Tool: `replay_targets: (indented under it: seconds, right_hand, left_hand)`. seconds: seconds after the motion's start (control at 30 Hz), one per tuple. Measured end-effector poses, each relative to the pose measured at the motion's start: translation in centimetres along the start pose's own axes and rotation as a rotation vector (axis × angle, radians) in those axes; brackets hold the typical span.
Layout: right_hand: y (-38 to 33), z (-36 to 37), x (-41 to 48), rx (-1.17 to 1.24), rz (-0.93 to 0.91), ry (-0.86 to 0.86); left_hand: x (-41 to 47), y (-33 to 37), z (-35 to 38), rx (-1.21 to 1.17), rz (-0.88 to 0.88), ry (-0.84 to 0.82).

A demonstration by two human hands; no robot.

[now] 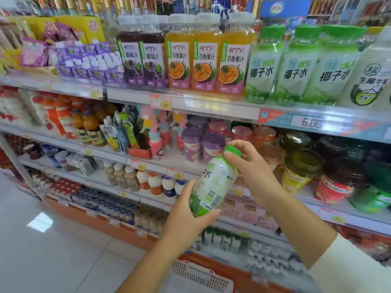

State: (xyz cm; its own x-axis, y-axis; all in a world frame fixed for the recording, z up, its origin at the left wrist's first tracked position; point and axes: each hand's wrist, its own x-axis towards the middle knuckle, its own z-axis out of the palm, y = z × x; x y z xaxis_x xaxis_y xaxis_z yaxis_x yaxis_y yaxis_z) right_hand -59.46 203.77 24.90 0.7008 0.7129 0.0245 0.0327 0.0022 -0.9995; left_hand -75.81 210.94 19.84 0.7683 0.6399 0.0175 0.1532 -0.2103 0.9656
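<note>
Bottle (213,185) hangs tilted in front of the shelves (190,100), cap (233,150) up and right, base down and left. Your left hand (186,210) curls round the base; your right hand (251,172) pinches the cap. The basket (201,275) sits below, nearer your left.

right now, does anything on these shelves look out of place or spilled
Nothing looks spilled or damaged. The spouted pouches on the shelf below the juice bottles lean in a fan instead of standing straight. The coconut water bottle is tilted only because the left hand and right hand hold it.
</note>
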Motion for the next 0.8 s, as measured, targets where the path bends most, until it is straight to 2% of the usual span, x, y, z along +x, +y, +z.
replay_targets:
  seconds: [0.07,0.13,0.2,0.3,0.33,0.4,0.5,0.6,0.67,0.8]
  right_hand:
    - [0.6,0.1,-0.2,0.053,0.000,0.043]
    - [1.1,0.0,-0.3,0.141,0.007,0.022]
    - [1.1,-0.4,-0.2,0.274,0.025,-0.044]
    - [0.9,-0.9,-0.4,0.461,0.035,-0.200]
    - [0.8,-0.9,-0.4,0.486,0.039,-0.233]
    - [0.9,-0.9,-0.5,0.411,0.054,-0.216]
    - [0.9,-1.1,-0.7,0.084,0.022,-0.069]
    - [1.0,-1.3,-0.9,0.086,0.021,0.034]
    - [1.1,-1.5,-1.1,0.133,0.030,0.037]
    - [1.3,-2.0,-1.3,0.346,0.060,-0.055]
  left_hand:
    - [-0.5,0.0,0.3,0.119,0.074,0.010]
    - [-0.4,-0.5,0.2,0.115,0.084,-0.008]
    - [0.1,-1.2,-0.5,-0.114,-0.022,-0.099]
    - [0.6,-1.6,-1.3,-0.631,-0.260,-0.300]
    - [0.5,-1.5,-1.2,-0.669,-0.279,-0.323]
    - [0.2,-1.0,-0.4,-0.535,-0.237,-0.266]
    - [-0.2,-0.4,1.0,-0.166,-0.101,-0.049]
    - [-0.4,-0.5,1.5,-0.036,-0.032,0.009]
    - [-0.4,-0.8,1.5,-0.098,-0.063,-0.077]
    - [0.1,-1.3,0.5,-0.507,-0.254,-0.281]
